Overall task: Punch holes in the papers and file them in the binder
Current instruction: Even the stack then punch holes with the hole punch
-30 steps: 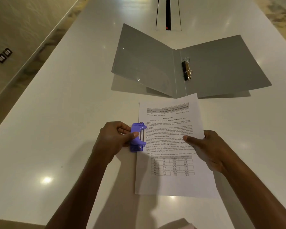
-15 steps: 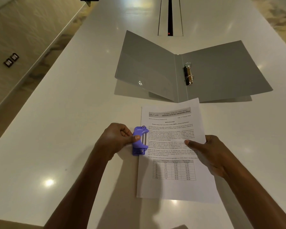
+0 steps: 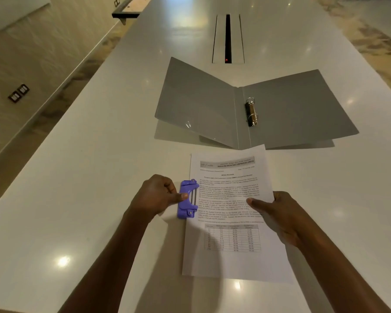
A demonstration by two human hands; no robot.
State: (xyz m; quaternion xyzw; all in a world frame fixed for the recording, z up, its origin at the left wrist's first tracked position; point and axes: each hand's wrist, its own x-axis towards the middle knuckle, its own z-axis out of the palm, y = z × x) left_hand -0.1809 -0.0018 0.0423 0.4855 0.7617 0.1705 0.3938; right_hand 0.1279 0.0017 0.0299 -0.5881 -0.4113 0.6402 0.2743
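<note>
A printed sheet of paper [image 3: 233,256] lies on the white table [image 3: 95,177] in front of me. A small purple hole punch [image 3: 186,199] sits on the paper's left edge, near its middle. My left hand [image 3: 156,195] grips the punch, thumb on top. My right hand [image 3: 278,211] holds the paper's right edge, thumb on the sheet and fingers under it. Beyond the paper lies an open grey binder [image 3: 291,109], its metal rings [image 3: 251,112] beside the spine.
A long cable slot [image 3: 227,38] with a small red light runs down the table's middle behind the binder. The table's left edge drops to a marble floor [image 3: 43,64]. The binder's left cover is raised off the table.
Both hands, the punch and the paper keep the same hold and place. Only the head camera has tilted, so everything sits lower in view.
</note>
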